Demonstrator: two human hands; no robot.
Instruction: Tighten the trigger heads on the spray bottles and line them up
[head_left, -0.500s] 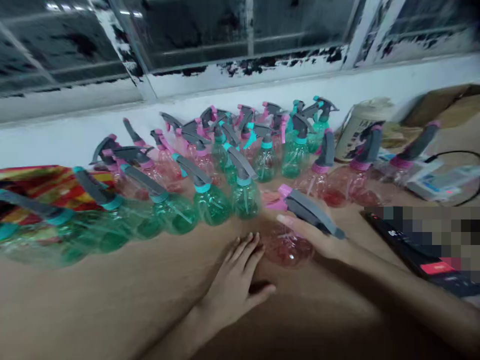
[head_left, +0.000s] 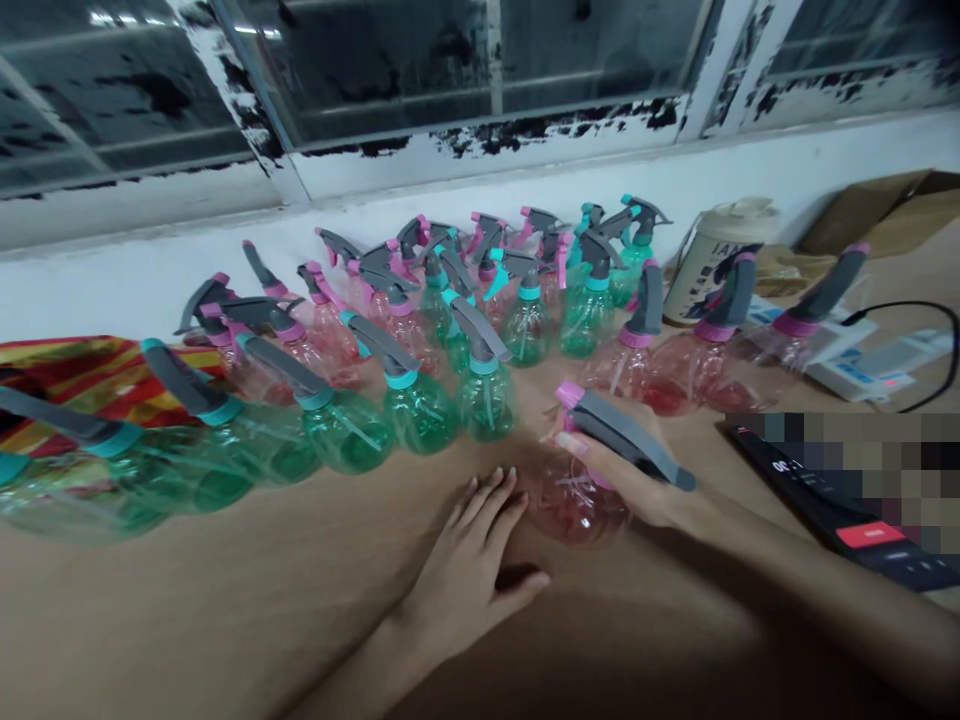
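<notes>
A pink spray bottle (head_left: 577,505) with a grey and pink trigger head stands at the centre right. My right hand (head_left: 637,475) is wrapped round its neck under the head, the thumb near the pink trigger; part of the grip is hidden behind the head. Palm down on the table, my left hand (head_left: 472,555) lies with its fingers stretched, just left of the bottle and holding nothing. Beyond it stands a green spray bottle (head_left: 487,400) with a turquoise collar, closest of a row of green ones.
Several pink spray bottles (head_left: 694,365) stand to the right, with more pink and green ones at the back. A phone (head_left: 817,500) lies at right. Behind are a beige tumbler (head_left: 712,265), a white device (head_left: 847,370) with a black cable, and a cardboard box (head_left: 877,215). Patterned cloth (head_left: 112,375) lies left.
My right hand's fingers have curled in closer round the neck of the pink spray bottle below its trigger. My left hand stays flat in place. The view has shifted slightly.
</notes>
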